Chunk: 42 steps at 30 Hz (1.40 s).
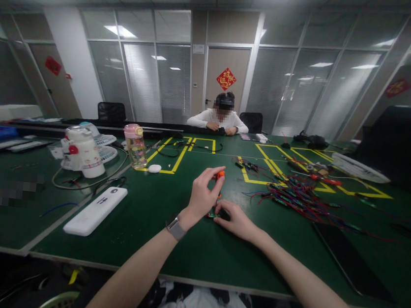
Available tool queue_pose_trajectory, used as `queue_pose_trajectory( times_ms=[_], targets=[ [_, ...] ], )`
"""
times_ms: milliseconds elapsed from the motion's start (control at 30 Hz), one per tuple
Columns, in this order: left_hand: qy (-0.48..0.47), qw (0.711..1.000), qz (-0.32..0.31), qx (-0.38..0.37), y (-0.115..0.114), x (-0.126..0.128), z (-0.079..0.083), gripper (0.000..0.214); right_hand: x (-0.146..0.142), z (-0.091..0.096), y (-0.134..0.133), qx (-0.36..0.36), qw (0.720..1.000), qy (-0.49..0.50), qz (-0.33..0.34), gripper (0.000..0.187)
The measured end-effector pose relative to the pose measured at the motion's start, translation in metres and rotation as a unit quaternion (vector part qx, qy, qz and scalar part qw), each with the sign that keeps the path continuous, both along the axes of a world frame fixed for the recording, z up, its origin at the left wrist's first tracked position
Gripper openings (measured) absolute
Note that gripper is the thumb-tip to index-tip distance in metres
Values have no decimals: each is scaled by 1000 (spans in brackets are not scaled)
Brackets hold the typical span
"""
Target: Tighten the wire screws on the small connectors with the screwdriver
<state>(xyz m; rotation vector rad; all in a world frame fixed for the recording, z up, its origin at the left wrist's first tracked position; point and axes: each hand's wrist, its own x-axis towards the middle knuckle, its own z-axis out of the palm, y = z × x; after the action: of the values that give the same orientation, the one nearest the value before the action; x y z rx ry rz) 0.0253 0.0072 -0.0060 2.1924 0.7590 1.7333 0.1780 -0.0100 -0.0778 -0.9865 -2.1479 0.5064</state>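
Observation:
My left hand (203, 193) is raised just above the table, its thumb and fingers closed around an upright orange-topped tool (221, 174). Most of that tool is hidden by the fingers, so its exact kind does not show. Below it, a small green circuit board (211, 215) lies on the green tabletop. My right hand (235, 220) rests on the table beside the board, fingers curled, with thumb and fingertips at the board's edge. The fingertips seem to pinch the board or a wire on it; the contact is partly hidden.
To the right lie a pile of circuit boards with red and blue wires (297, 196), a red-handled tool (326, 180) and a black tablet-like slab (351, 259). On the left are a white power bank (95, 210), a pink-lidded bottle (135, 147) and a white flask (87, 153). A person (220, 116) sits opposite.

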Motion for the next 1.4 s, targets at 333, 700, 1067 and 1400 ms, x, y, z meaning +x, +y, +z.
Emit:
queue_pose_trajectory(
  times_ms=[333,700,1067,1400],
  targets=[
    [12,1000,-1,-1,-2,-2,2,28,-1,1,-1,-4,1000,-1,-1,9],
    [16,999,31,17,-2,-1,2,21,-1,2,-1,-5,1000,-7,-5,10],
    [-5,1000,-13,14,-1,-1,-1,27,0,3,-2,1,1000,-17,0,8],
    [23,999,19,21,-4,-1,1,23,-1,5,-3,-4,1000,-18,-1,7]
  ],
)
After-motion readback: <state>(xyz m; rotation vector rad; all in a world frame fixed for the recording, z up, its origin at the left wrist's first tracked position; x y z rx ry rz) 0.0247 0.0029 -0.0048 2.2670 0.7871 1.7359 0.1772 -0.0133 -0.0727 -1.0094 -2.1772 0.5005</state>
